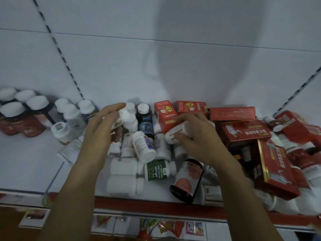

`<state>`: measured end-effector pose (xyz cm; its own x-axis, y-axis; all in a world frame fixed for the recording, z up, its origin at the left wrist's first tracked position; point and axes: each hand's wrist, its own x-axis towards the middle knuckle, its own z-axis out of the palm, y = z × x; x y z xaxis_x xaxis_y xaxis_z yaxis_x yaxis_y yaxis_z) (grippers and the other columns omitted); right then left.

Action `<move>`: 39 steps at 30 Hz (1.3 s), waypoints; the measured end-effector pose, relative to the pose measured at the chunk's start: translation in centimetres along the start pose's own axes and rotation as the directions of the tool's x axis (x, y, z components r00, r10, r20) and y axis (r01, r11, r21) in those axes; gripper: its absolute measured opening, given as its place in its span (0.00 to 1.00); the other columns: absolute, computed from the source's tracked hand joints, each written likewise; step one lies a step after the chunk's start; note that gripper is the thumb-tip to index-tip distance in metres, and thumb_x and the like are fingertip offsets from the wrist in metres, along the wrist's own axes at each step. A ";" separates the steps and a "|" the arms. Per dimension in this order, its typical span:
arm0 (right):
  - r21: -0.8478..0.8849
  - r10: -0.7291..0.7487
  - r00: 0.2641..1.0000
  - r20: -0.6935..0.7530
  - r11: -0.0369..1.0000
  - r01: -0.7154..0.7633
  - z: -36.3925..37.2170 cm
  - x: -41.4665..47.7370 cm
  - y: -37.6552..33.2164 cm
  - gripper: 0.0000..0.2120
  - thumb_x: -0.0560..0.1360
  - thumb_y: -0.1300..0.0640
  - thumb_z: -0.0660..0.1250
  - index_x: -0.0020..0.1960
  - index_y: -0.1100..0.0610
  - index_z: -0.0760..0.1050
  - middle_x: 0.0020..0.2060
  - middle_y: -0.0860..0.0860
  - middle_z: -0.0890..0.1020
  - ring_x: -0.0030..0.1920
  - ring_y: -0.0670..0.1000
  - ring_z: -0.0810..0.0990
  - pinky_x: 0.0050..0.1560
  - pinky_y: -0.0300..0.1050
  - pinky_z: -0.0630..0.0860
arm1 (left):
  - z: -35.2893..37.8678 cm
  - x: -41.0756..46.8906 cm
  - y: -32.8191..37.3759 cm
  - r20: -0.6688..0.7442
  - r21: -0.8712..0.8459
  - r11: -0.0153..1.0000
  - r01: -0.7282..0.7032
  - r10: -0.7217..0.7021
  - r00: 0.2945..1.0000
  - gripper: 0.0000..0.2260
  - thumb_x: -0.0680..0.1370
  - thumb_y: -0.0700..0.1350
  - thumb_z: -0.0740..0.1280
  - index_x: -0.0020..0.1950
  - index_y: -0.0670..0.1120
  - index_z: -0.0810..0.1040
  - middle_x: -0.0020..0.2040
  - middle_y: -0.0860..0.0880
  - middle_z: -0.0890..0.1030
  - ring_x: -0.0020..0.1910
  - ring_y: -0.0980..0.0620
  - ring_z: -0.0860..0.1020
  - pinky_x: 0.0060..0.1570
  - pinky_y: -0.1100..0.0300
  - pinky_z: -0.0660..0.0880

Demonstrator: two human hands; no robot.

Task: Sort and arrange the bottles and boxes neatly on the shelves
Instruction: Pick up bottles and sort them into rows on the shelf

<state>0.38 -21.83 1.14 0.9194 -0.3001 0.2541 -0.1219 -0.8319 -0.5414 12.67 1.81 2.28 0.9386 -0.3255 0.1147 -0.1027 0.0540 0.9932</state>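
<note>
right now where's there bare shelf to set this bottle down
Best room is the bare shelf at front left, bordered by the brown bottles behind and the left hand to its right. The middle is packed with toppled white bottles, and the right side is heaped with red boxes. The right hand grips a bottle above that crowd.

The left hand point(100, 129) is hiding most of a barcode-labelled bottle point(118, 124) near the back edge of the shelf point(26, 162), so its grip is not showing, and the right hand point(196, 136) is covering much of the lying white bottle point(174, 132) it is holding. The red boxes point(302, 129) at the shelf's right end and the brown bottles point(10, 119) at its left end are running off the picture. Blur is smearing the label print and the packets point(166, 226) below the front edge.
</note>
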 end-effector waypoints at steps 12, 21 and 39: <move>0.837 0.264 0.957 -0.122 0.546 -0.043 7.1 4.6 -14.9 0.18 0.72 0.51 0.76 0.46 0.55 0.67 0.42 0.54 0.79 0.42 0.52 0.82 0.41 0.52 0.83 | -14.9 0.8 1.7 -0.167 0.016 0.995 -0.095 0.096 0.981 0.05 0.78 0.48 0.67 0.52 0.50 0.79 0.42 0.49 0.81 0.38 0.52 0.78 0.34 0.59 0.74; 0.823 0.184 0.981 0.054 0.549 -0.149 16.7 5.7 -23.7 0.27 0.64 0.52 0.74 0.62 0.44 0.76 0.50 0.48 0.84 0.47 0.52 0.85 0.45 0.48 0.83 | -27.7 2.3 -3.3 -0.217 0.362 0.930 -0.069 0.156 0.964 0.18 0.75 0.39 0.74 0.57 0.61 0.78 0.47 0.67 0.80 0.46 0.64 0.79 0.42 0.70 0.74; 0.519 0.259 0.939 -0.227 0.848 -0.108 21.3 7.6 -27.0 0.26 0.67 0.53 0.76 0.63 0.46 0.73 0.55 0.48 0.80 0.53 0.48 0.80 0.52 0.51 0.81 | -33.2 5.3 -9.5 -0.092 0.522 0.853 0.004 0.052 0.994 0.14 0.73 0.39 0.75 0.48 0.56 0.75 0.44 0.54 0.80 0.43 0.57 0.79 0.39 0.64 0.72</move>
<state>18.65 8.33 0.64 0.7463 -0.6038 0.2803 -0.0089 -0.4301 -0.9027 29.58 30.87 -7.07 0.9584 -0.2337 0.1640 -0.2559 -0.4484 0.8564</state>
